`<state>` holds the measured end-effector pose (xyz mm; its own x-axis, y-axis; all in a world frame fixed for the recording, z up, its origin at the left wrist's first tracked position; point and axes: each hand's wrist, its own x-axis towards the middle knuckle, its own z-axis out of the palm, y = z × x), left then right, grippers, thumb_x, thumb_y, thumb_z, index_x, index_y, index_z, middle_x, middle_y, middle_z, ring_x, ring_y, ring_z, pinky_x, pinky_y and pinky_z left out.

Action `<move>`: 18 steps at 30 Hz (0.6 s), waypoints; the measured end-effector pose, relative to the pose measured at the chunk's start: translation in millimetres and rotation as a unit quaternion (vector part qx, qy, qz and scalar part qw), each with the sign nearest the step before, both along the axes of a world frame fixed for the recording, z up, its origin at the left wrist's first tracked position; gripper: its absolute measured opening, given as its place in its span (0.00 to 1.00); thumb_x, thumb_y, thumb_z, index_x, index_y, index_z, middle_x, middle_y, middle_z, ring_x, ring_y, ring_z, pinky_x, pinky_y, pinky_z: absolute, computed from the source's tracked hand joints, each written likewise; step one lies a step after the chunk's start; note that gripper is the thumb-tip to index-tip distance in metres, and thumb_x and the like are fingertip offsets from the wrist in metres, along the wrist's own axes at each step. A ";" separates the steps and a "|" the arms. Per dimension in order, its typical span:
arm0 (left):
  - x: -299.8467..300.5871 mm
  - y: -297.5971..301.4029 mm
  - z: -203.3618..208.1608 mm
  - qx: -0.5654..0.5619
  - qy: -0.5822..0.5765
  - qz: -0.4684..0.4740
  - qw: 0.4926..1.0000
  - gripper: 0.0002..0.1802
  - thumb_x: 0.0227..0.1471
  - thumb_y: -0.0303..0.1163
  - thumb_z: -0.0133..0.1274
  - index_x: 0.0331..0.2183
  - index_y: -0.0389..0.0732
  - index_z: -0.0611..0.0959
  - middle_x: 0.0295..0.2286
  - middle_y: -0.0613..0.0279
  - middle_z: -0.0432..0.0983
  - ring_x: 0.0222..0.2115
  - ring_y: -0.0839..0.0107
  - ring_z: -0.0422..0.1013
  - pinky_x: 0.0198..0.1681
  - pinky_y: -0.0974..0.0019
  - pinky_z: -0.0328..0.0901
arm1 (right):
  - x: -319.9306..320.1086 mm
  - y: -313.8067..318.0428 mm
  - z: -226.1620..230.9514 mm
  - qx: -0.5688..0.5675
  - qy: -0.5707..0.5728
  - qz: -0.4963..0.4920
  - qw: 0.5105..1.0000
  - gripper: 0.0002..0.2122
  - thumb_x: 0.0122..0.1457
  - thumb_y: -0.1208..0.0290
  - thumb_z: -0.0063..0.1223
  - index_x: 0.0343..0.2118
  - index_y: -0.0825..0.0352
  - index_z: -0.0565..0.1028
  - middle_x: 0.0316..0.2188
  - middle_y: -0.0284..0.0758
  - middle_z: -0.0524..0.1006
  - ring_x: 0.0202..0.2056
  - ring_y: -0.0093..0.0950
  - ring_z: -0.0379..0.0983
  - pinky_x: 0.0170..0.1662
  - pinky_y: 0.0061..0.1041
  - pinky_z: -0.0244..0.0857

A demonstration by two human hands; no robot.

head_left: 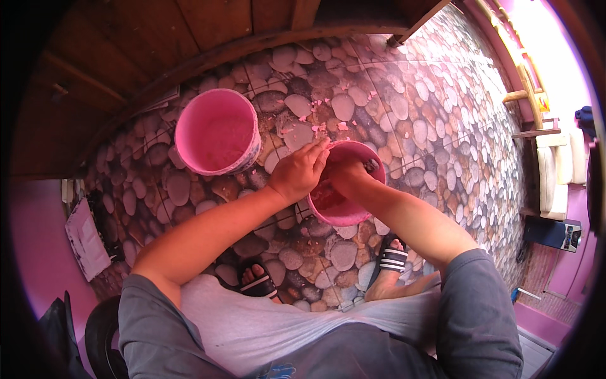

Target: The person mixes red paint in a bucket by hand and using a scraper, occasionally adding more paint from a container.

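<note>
Here's the left hand (300, 167), down at the left side of the nearer pink bucket (344, 219), its fingers lying close together and stretched along the rim; whether they clamp that rim, I can't tell. And the right hand (345, 175)? Right inside that same bucket, reaching past the near rim, its fingers out of sight, so no telling whether they're open, closed or gripping. Just beside it, against the inner wall, a small dark patterned patch (371, 165) shows, too small to make out. The bottom of this bucket looks reddish.

The bucket sits on the pebble-patterned floor (429, 148), just ahead of two feet in black sandals (394, 259) with white stripes. Over to the left stands the second pink bucket (218, 96), apart from the first, with a patterned outer wall. Between and beyond the pair, pink flakes (343, 126) lie scattered across the floor! Brown wooden furniture (208, 25) looms along the far left.
</note>
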<state>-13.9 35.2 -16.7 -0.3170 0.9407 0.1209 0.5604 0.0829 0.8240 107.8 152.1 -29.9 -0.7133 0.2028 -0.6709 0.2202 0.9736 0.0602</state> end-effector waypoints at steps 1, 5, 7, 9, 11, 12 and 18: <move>1.3 0.8 1.7 -0.016 -0.001 0.003 1.000 0.20 0.63 0.37 0.42 0.53 0.39 0.74 0.42 0.48 0.75 0.42 0.48 0.73 0.43 0.56 0.68 | 8.2 3.7 -11.4 -0.054 0.052 -0.098 0.992 0.16 0.54 0.69 0.53 0.47 0.62 0.78 0.48 0.40 0.77 0.51 0.38 0.73 0.54 0.35 0.66; 3.0 1.1 3.1 -0.013 0.000 0.007 1.000 0.20 0.63 0.38 0.42 0.53 0.39 0.74 0.42 0.48 0.76 0.42 0.49 0.73 0.43 0.56 0.69 | 14.3 -2.3 -8.8 -0.016 0.102 -0.137 0.985 0.14 0.55 0.70 0.51 0.44 0.63 0.80 0.44 0.41 0.79 0.48 0.37 0.75 0.51 0.31 0.68; 3.2 -1.5 1.5 -0.034 0.014 0.017 0.999 0.20 0.63 0.38 0.42 0.53 0.40 0.74 0.43 0.48 0.76 0.42 0.49 0.73 0.43 0.55 0.68 | 5.4 -5.9 7.5 -0.034 0.035 -0.162 0.986 0.14 0.56 0.69 0.51 0.44 0.63 0.80 0.45 0.41 0.79 0.48 0.37 0.75 0.50 0.32 0.69; 3.8 0.8 2.4 -0.028 0.018 0.015 0.999 0.21 0.64 0.40 0.41 0.52 0.39 0.75 0.43 0.48 0.76 0.42 0.49 0.74 0.43 0.55 0.69 | 5.5 -5.6 9.8 -0.048 -0.033 -0.192 0.980 0.14 0.57 0.69 0.50 0.45 0.63 0.79 0.45 0.41 0.79 0.49 0.36 0.75 0.49 0.33 0.70; 3.6 1.5 1.9 -0.020 0.024 0.013 0.999 0.22 0.64 0.41 0.40 0.51 0.38 0.75 0.43 0.47 0.76 0.41 0.50 0.74 0.44 0.56 0.70 | 8.4 -4.2 3.7 -0.069 -0.057 -0.220 0.971 0.14 0.58 0.69 0.50 0.47 0.62 0.79 0.46 0.40 0.79 0.50 0.36 0.75 0.49 0.35 0.70; 3.1 0.8 0.9 -0.010 0.024 0.011 1.000 0.22 0.64 0.41 0.40 0.51 0.38 0.75 0.43 0.47 0.76 0.41 0.50 0.74 0.43 0.56 0.69 | 9.9 -2.9 4.0 -0.069 -0.055 -0.223 0.971 0.14 0.58 0.69 0.50 0.47 0.62 0.79 0.46 0.40 0.79 0.50 0.36 0.75 0.49 0.35 0.70; 0.7 0.6 -3.8 0.008 0.029 -0.006 1.000 0.21 0.64 0.39 0.40 0.52 0.38 0.75 0.41 0.48 0.76 0.40 0.49 0.74 0.42 0.55 0.69 | 7.7 -3.4 2.7 -0.025 -0.016 -0.031 0.999 0.15 0.56 0.69 0.53 0.47 0.59 0.79 0.48 0.37 0.78 0.52 0.35 0.73 0.51 0.34 0.69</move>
<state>-13.2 35.8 -20.4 -0.2983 0.9419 0.1540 0.6081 0.0632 0.7914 115.5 148.7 -27.2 -0.6780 0.2109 -0.7042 0.2783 0.9603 0.0197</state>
